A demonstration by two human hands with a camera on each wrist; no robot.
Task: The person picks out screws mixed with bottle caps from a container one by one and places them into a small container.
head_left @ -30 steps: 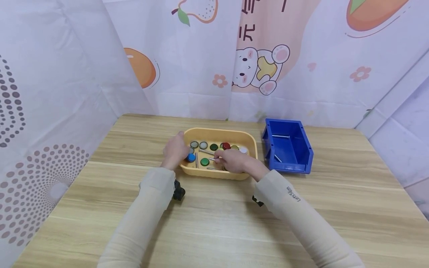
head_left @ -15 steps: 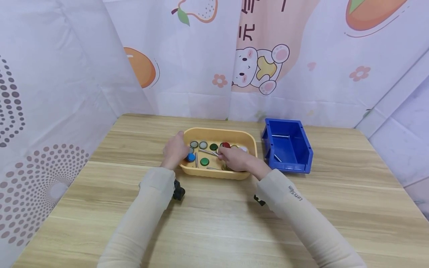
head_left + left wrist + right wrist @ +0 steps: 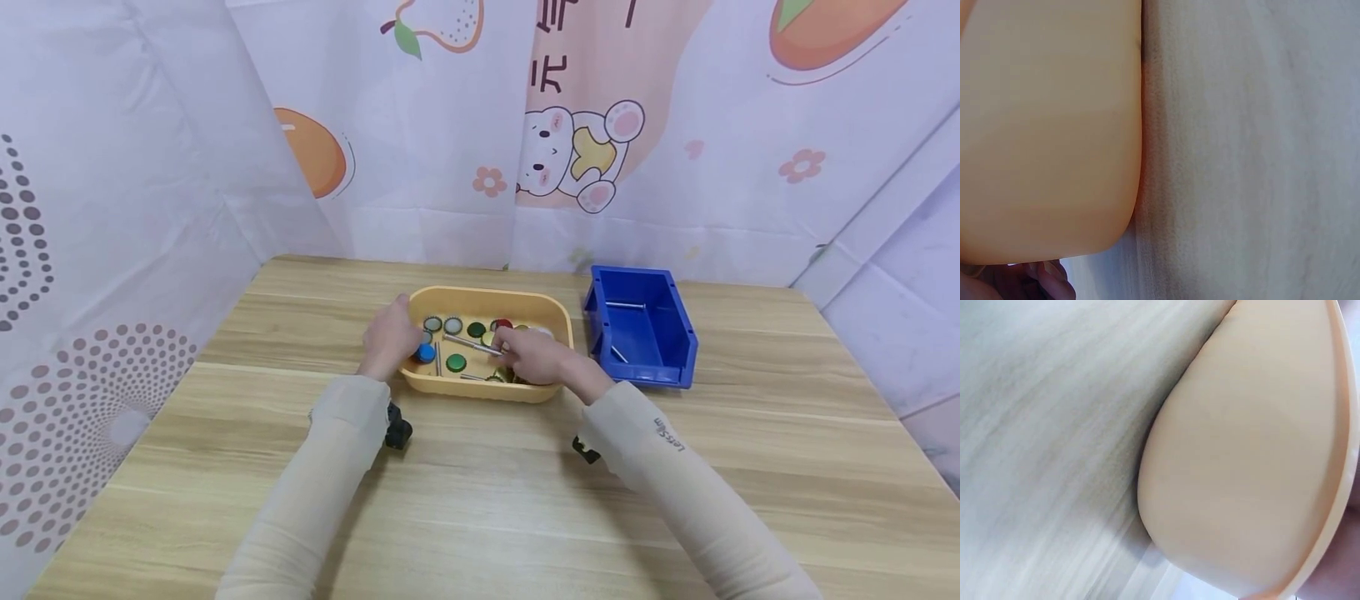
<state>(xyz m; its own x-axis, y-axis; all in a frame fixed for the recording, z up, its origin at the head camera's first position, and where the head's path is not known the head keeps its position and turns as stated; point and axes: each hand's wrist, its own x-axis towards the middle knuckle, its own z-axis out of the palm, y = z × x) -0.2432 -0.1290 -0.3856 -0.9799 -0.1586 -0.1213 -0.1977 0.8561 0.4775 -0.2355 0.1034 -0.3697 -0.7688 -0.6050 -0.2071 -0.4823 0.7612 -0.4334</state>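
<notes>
A yellow plastic tray [image 3: 491,389] holds bottle caps in several colours and slim metal rods. My left hand [image 3: 392,335] grips the tray's left end; its fingers [image 3: 1054,281] show past the tray wall [image 3: 1054,137] in the left wrist view. Reaching in over the right part, my right hand [image 3: 536,354] has its thumb and fingers pinched at the end of a metal rod [image 3: 486,347]. A green cap [image 3: 456,362] and a blue cap [image 3: 425,352] lie to its left. Caps beneath the right palm are partly hidden. In the right wrist view, the tray wall [image 3: 1241,444] hides most of that hand.
A blue bin [image 3: 652,333] with a couple of metal rods in it stands just right of the tray. Behind the wooden table [image 3: 480,500] hangs a printed curtain [image 3: 420,167]. Black wrist cameras sit below both cuffs.
My right hand has shifted slightly right inside the tray, and the rod's end at its fingertips now lies farther right. The left hand keeps its hold on the tray's end.
</notes>
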